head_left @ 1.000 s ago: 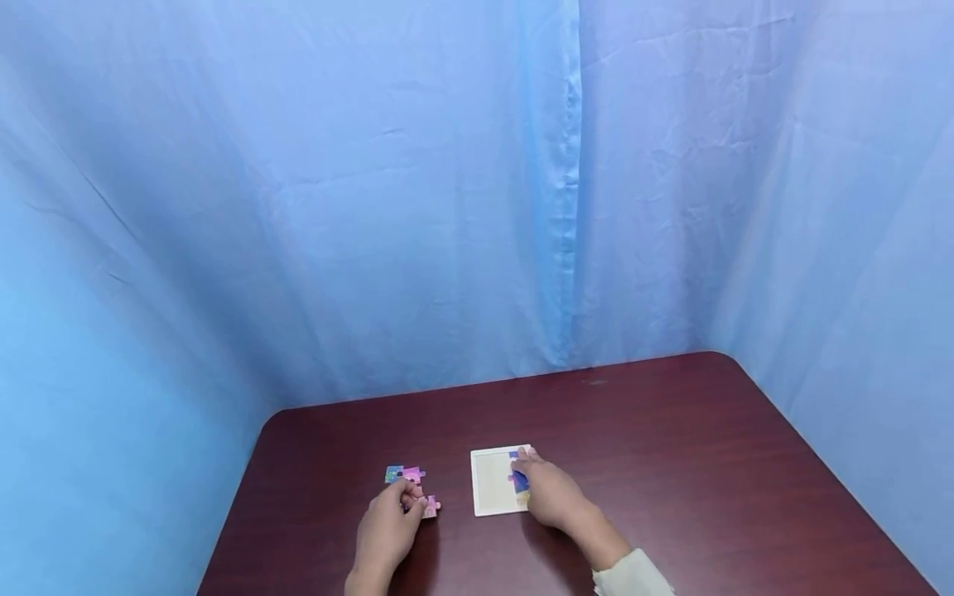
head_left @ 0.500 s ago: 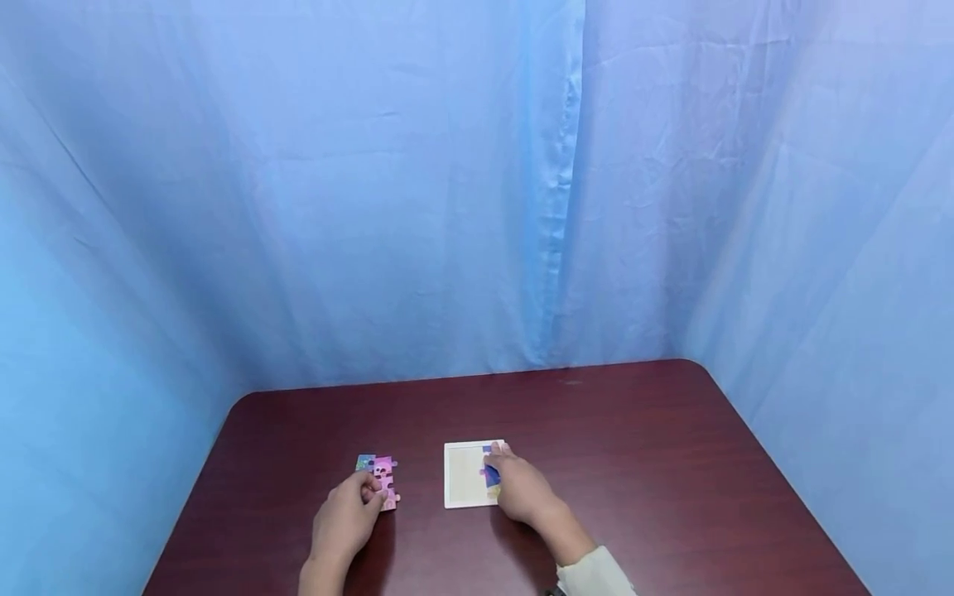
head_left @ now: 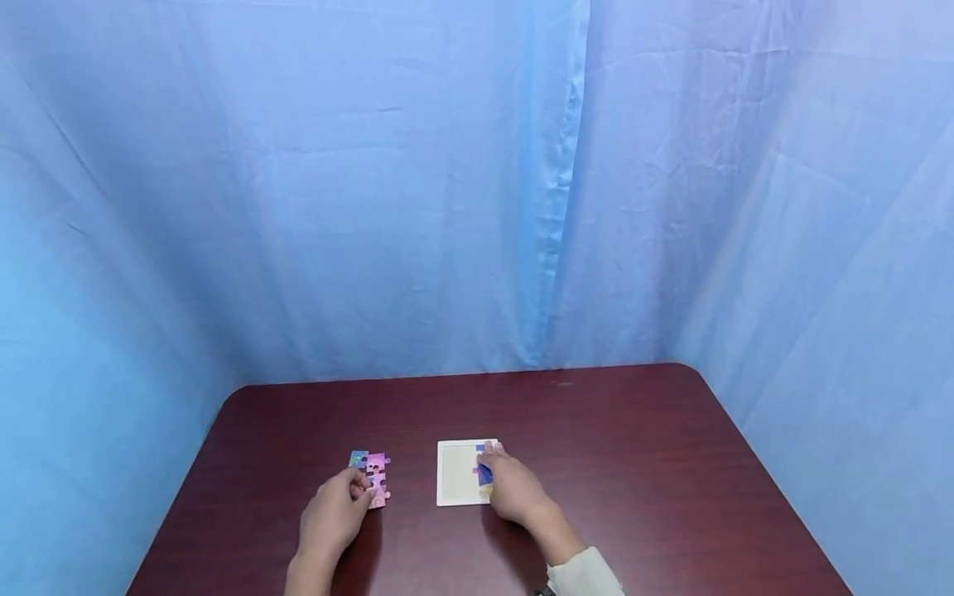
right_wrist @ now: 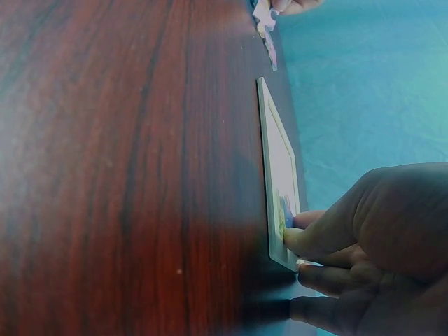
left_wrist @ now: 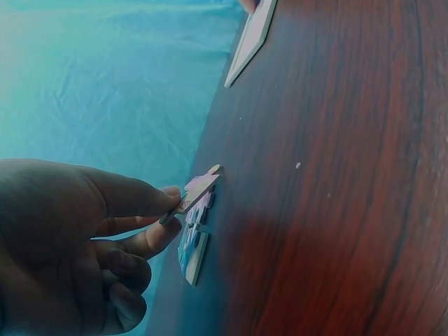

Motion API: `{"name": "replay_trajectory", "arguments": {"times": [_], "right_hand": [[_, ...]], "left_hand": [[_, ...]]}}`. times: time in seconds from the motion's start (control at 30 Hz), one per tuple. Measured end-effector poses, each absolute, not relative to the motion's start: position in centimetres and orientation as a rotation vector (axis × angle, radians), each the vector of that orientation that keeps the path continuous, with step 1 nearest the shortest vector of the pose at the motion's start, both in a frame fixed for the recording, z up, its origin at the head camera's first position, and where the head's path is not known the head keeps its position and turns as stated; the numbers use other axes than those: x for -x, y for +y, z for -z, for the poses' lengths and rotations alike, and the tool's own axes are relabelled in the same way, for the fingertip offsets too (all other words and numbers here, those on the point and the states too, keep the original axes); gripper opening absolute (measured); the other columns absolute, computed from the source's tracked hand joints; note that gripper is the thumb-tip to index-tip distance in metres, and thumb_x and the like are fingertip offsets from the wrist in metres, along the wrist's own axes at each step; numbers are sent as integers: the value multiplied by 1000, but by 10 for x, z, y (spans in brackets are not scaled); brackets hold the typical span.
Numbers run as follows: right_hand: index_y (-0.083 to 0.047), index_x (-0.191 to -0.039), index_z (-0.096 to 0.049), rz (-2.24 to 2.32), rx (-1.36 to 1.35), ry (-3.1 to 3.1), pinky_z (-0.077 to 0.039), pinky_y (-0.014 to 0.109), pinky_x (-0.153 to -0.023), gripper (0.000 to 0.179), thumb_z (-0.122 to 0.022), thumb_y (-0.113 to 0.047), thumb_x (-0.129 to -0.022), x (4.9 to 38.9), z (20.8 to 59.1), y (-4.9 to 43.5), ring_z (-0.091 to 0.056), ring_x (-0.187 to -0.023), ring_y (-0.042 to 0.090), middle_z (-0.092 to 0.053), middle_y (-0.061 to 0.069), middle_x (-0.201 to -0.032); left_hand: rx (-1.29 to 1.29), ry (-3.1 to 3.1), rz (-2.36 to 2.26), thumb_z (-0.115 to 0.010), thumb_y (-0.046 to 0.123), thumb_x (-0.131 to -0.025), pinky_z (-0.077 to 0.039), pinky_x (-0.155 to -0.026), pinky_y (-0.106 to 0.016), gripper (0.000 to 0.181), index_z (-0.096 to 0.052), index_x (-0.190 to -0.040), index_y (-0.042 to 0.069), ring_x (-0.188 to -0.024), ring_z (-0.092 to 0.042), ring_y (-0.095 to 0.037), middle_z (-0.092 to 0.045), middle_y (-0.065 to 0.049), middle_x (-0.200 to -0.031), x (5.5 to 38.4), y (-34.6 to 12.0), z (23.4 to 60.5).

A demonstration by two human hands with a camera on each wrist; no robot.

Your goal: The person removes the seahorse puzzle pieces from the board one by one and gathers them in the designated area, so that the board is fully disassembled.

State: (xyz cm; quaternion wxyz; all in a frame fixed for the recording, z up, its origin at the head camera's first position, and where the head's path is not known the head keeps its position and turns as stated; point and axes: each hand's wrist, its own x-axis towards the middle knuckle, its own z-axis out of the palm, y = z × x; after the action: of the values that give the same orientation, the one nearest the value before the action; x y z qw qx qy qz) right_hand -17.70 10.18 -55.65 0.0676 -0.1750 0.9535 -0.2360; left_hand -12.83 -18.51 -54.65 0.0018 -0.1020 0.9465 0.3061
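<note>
My left hand (head_left: 332, 511) is at the left, close over a small group of pink and blue puzzle pieces (head_left: 376, 465) on the table. Its thumb and forefinger pinch one puzzle piece (left_wrist: 198, 194), tilted above the others in the left wrist view. At the right side of a square white puzzle tray (head_left: 440, 473) is my right hand (head_left: 517, 490). Thumb and forefinger are set on a blue and yellow puzzle piece (right_wrist: 286, 213) inside the tray, while the other fingers lie along the outer rim. That hand partly covers the tray's right column of pieces.
The dark red wooden table (head_left: 633, 463) has rounded far corners. Blue curtains (head_left: 417, 207) hang behind it and along both sides. A strip of bare tabletop separates the loose pieces from the tray.
The head view has shifted, so everything appears further left. My left hand has moved slightly left off the loose pieces, uncovering more pink ones. My right hand keeps its place on the tray.
</note>
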Motion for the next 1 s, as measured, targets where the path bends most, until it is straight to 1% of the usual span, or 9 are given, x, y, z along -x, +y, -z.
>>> {"name": "replay_trajectory", "arguments": {"times": [0.27,0.53,0.77,0.83,1.0], "right_hand": [[5,-137,-64,712,502,2873,-42,55,-119,55,-62,16,-82,174,555,122,-50,-148,45,-55,27,-154],[6,-137,-64,735,403,2860,-39,56,-122,58,-55,20,-82,172,554,148,-45,-151,46,-52,27,-157],[6,-137,-64,739,387,2869,-38,56,-122,58,-55,20,-81,171,554,149,-46,-150,46,-53,27,-156],[6,-137,-64,753,393,2863,-39,56,-122,57,-56,20,-83,171,553,147,-45,-151,45,-53,27,-156],[6,-136,-65,757,421,2869,-41,54,-121,54,-52,20,-86,171,551,139,-46,-151,43,-54,25,-156]], "left_hand": [[304,2984,-1003,-77,20,-91,-47,-63,-38,10,-70,-97,16,-73,-61,-11,-69,6,-84,129,-167,556],[285,2989,-1024,-79,19,-90,-48,-66,-39,13,-71,-99,16,-75,-63,-11,-70,6,-86,137,-143,559],[286,2997,-1018,-79,17,-90,-47,-66,-39,12,-70,-98,17,-76,-63,-12,-70,6,-86,138,-140,557],[293,2995,-1008,-79,18,-90,-48,-67,-39,12,-70,-98,17,-76,-63,-12,-70,6,-86,138,-141,556],[294,2996,-999,-77,18,-91,-49,-68,-39,11,-71,-100,17,-76,-63,-11,-72,5,-88,135,-144,553]]}}
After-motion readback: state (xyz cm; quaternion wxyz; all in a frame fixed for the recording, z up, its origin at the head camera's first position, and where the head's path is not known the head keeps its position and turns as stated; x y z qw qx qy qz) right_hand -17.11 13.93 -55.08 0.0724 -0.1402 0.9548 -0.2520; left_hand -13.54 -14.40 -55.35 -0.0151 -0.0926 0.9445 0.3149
